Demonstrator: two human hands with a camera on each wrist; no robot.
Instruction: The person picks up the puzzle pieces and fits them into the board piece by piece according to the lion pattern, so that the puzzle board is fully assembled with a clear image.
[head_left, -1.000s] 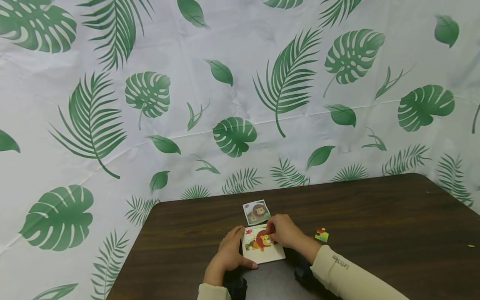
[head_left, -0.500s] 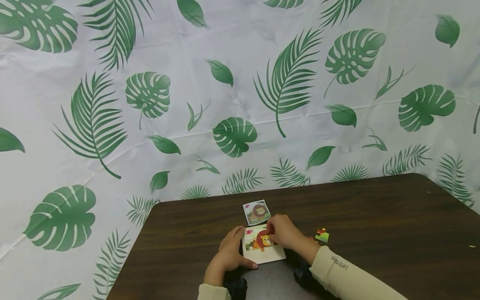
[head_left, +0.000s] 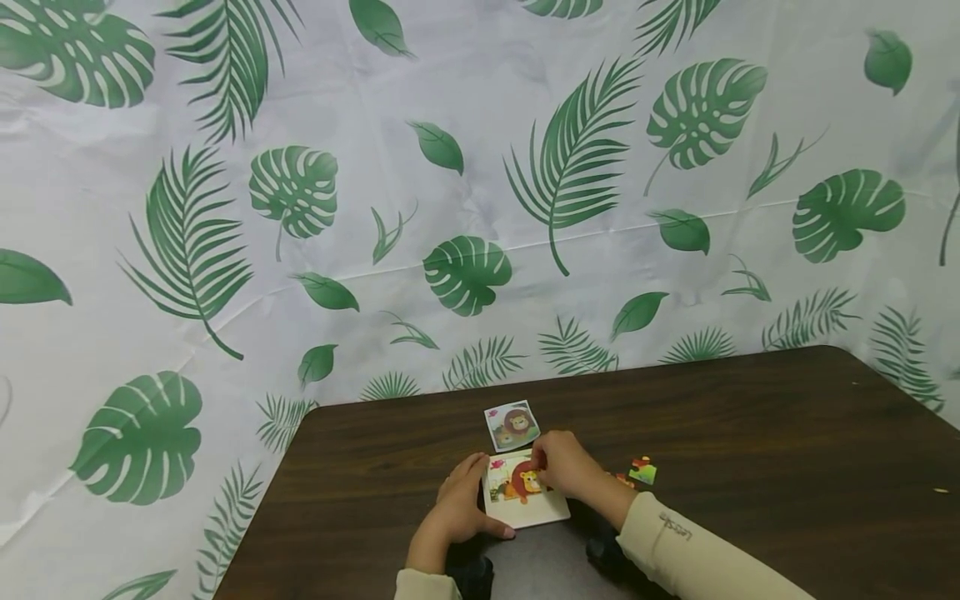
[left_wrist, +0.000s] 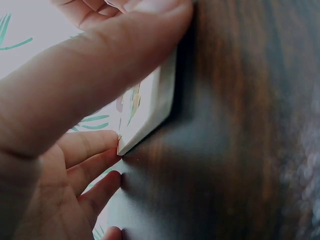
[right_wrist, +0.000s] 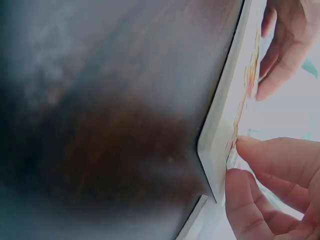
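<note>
A pale square puzzle board (head_left: 534,513) with a lion picture lies on the dark table. My left hand (head_left: 459,502) holds it from the left, the thumb at the near edge and the fingertips by the far left corner. In the left wrist view the thumb crosses over the board (left_wrist: 156,107). My right hand (head_left: 567,464) is over the board's upper right part, thumb and index finger pinching a puzzle piece there; the fingers mostly hide that piece. The right wrist view has these fingertips at the edge of the board (right_wrist: 212,142).
A printed lion picture card (head_left: 513,425) lies just beyond the board. To the right are a green and orange puzzle piece (head_left: 642,472) and an orange piece (head_left: 624,480), partly behind my right forearm. A leaf-patterned cloth (head_left: 465,275) hangs behind the table (head_left: 750,442).
My right forearm has shifted slightly, so more of the orange piece beside it shows. Both hands stay at the board, and the head view has moved a little.
</note>
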